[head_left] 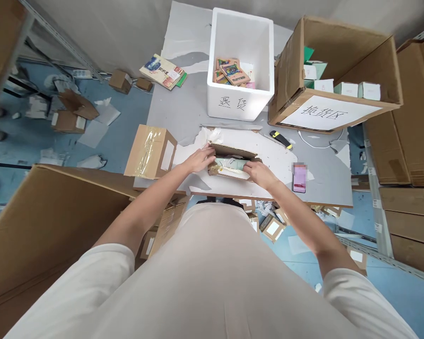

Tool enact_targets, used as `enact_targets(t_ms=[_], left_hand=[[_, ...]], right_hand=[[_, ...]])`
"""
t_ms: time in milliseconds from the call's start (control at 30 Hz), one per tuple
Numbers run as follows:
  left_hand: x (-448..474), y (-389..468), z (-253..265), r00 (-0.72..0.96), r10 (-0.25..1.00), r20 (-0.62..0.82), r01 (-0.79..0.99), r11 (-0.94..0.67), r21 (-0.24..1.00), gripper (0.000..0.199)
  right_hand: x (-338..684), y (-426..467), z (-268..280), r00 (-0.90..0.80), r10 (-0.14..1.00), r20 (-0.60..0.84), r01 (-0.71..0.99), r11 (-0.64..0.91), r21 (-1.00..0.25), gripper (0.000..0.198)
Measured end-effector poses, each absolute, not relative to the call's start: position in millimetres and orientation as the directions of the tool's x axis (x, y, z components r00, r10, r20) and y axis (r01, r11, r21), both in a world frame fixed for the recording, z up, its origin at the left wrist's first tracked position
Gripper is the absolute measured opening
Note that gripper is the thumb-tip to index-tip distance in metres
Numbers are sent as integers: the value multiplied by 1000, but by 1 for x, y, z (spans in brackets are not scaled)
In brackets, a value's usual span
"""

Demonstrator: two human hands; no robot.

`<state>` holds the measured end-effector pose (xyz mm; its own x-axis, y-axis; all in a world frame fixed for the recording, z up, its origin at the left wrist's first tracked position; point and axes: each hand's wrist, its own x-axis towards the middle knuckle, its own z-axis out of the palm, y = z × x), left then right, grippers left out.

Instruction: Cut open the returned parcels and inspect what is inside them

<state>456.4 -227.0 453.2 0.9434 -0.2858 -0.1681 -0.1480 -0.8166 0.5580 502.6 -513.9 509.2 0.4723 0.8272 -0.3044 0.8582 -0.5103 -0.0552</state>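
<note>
A small opened cardboard box (229, 176) lies in front of me near the table's front edge, its flap raised at the back. Inside it sits a pale green package (235, 164), partly covered by the box walls. My left hand (200, 159) holds the box's left end, fingers bent over its edge. At the right end, my right hand (260, 173) has its fingers curled inside, closed on the end of the green package; the fingertips are partly hidden. A taped cardboard box (150, 150) stands to the left of my left hand.
A white foam box (212, 101) holds several small packs. Beside it, a large carton (286, 89) contains green-and-white boxes. A yellow-black cutter (281, 140), a phone (299, 179) and booklets (162, 71) lie on the table (325, 162). A big open carton (56, 221) stands at my left.
</note>
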Motion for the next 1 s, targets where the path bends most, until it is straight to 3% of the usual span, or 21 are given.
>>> enact_targets(t_ms=[100, 233, 333, 467, 600, 733, 800, 867, 1000], left_hand=[[460, -236, 462, 947, -226, -229, -92, -872, 480, 65], [469, -246, 485, 940, -211, -269, -67, -885, 461, 53], [474, -278, 503, 969, -140, -203, -63, -937, 345, 55], [462, -347, 513, 995, -86, -58, -78, -989, 129, 56], [458, -398, 504, 977, -210, -27, -201, -958, 204, 70], [479, -411, 487, 936, -165, -312, -64, -948, 310, 54], [488, -409, 481, 909, -176, -378, -44, -942, 334, 40], [489, -404, 475, 924, -248, -290, -132, -920, 368, 30], [476, -395, 464, 937, -347, -48, -299, -863, 406, 21]], right_hand=[[510, -520, 512, 523, 775, -355, 817, -575, -51, 19], [521, -538, 508, 482, 833, -271, 833, -532, -155, 26], [528, -551, 500, 418, 881, -221, 858, -463, -223, 41], [536, -556, 496, 458, 869, -185, 869, -482, -113, 43], [545, -554, 496, 463, 857, -226, 875, -482, -38, 25], [554, -556, 489, 422, 866, -269, 886, -456, -78, 19], [556, -556, 485, 421, 864, -277, 888, -454, -68, 18], [557, -554, 480, 432, 850, -300, 889, -458, -20, 13], [560, -549, 473, 407, 857, -317, 911, -408, 65, 21]])
